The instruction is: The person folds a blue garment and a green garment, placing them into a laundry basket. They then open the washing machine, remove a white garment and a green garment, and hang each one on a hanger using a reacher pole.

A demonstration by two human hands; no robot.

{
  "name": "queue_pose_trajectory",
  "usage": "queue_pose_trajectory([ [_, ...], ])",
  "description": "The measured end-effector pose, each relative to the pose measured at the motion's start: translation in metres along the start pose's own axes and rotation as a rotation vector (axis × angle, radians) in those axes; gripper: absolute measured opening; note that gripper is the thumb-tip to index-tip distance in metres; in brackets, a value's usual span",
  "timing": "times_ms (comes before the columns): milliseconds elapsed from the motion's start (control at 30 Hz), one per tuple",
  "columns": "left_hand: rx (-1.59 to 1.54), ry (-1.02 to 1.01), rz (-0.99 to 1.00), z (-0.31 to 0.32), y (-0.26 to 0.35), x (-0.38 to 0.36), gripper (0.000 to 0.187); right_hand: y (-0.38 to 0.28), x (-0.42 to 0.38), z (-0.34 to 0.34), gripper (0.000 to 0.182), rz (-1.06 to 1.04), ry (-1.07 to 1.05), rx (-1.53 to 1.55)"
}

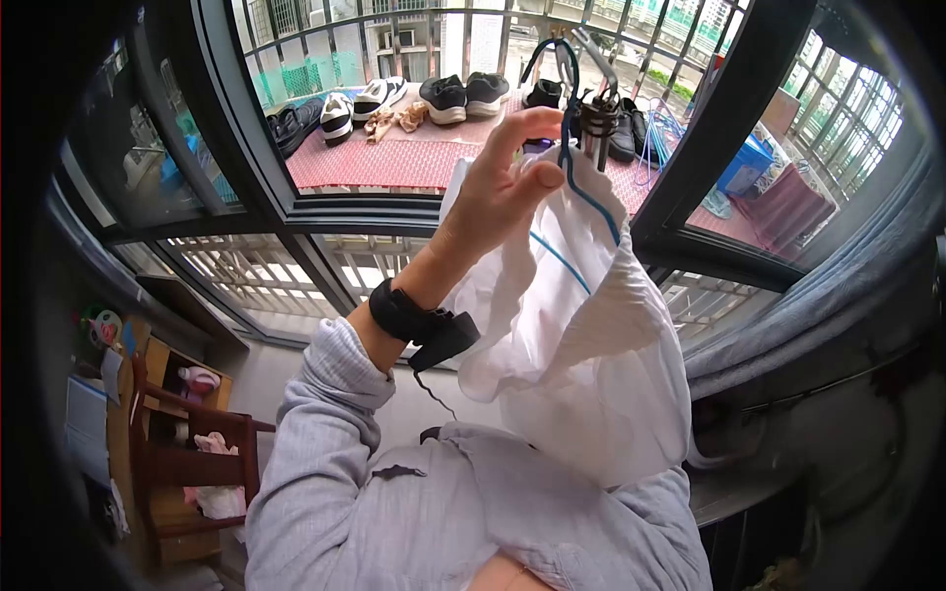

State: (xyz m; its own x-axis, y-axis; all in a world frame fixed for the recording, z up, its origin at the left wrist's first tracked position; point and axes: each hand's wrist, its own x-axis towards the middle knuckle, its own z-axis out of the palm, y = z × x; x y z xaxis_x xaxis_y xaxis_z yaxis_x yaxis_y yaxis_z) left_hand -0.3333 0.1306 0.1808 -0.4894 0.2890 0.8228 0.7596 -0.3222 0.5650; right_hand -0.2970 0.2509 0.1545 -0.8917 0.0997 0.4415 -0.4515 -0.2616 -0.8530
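My left hand (507, 182) is raised at the neck of a blue clothes hanger (603, 212). Its thumb and index finger are spread apart, with their tips close to the hanger's wire. A white garment (601, 364) hangs from the hanger in loose folds, down to my lap. At the top, the hanger's dark hook meets the metal hook end of a pole (596, 133); the garment covers whatever lies below it. I wear a black strap with a small device (424, 325) on my left wrist. My right hand does not show.
Beyond the dark window frame (365, 212), several shoes (443, 98) stand on a red mat (384, 163) before metal bars. At left are a wooden chair (197, 414) and a desk. A grey curtain (818, 315) and a blue basket (746, 165) are at right.
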Motion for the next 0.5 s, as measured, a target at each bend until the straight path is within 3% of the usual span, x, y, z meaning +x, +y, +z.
queue_pose_trajectory([
  [33,0.150,0.041,0.140,-0.007,-0.010,-0.007,0.056,-0.004,0.001,0.002,0.034,-0.010,-0.009,0.017],
  [67,0.204,0.059,0.027,-0.016,0.000,-0.025,0.067,-0.009,0.000,0.004,0.034,-0.015,-0.018,0.029],
  [100,0.282,0.110,0.023,-0.028,-0.005,-0.047,0.064,-0.016,-0.001,0.005,0.034,-0.028,-0.027,0.046],
  [167,0.305,0.193,-0.201,-0.048,-0.009,-0.100,0.062,-0.031,-0.004,0.007,0.034,-0.048,-0.041,0.075],
  [233,0.299,0.131,-0.586,-0.067,-0.031,-0.171,0.058,-0.046,-0.008,0.010,0.034,-0.068,-0.064,0.104],
  [267,0.317,0.047,-0.880,-0.074,-0.051,-0.220,0.052,-0.054,-0.009,0.012,0.034,-0.081,-0.080,0.117],
  [300,0.389,-0.232,-1.082,-0.071,-0.047,-0.245,0.049,-0.062,-0.008,0.014,0.034,-0.094,-0.091,0.132],
  [333,0.240,-0.442,-1.142,-0.070,-0.057,-0.280,0.049,-0.069,-0.006,0.016,0.034,-0.108,-0.101,0.137],
  [400,0.253,-0.638,-1.105,-0.038,-0.034,-0.275,0.058,-0.079,0.002,0.021,0.034,-0.127,-0.120,0.139],
  [500,0.195,-0.639,-0.849,0.006,-0.040,-0.254,0.075,-0.087,0.029,0.029,0.035,-0.138,-0.135,0.108],
])
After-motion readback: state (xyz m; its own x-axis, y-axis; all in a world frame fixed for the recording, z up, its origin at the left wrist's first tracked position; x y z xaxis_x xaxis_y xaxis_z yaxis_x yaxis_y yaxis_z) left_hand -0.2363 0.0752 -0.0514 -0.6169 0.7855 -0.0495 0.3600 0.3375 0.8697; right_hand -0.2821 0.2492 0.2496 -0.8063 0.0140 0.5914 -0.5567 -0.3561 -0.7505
